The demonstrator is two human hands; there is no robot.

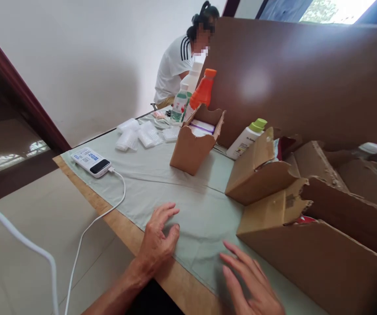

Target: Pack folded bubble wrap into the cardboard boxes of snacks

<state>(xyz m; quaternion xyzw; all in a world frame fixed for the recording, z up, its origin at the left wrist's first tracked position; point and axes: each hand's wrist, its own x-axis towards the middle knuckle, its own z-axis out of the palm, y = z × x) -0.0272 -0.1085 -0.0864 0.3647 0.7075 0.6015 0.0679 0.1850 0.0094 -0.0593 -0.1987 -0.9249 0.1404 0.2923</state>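
My left hand rests by the near edge of the cloth-covered table, its fingers apart and nothing in them. To its right, my right hand hovers over or lies on the cloth, fingers spread and holding nothing; I cannot tell whether it touches. Closest to the right hand is a long, open cardboard box with something red just showing inside. Beyond both hands stands a small cardboard box with white and purple packs in it.
A white power bank with a white cable lies at the left. Behind are clear plastic packs, a clear bottle, an orange bottle and a green-capped white bottle. Another person sits beyond a tall cardboard panel.
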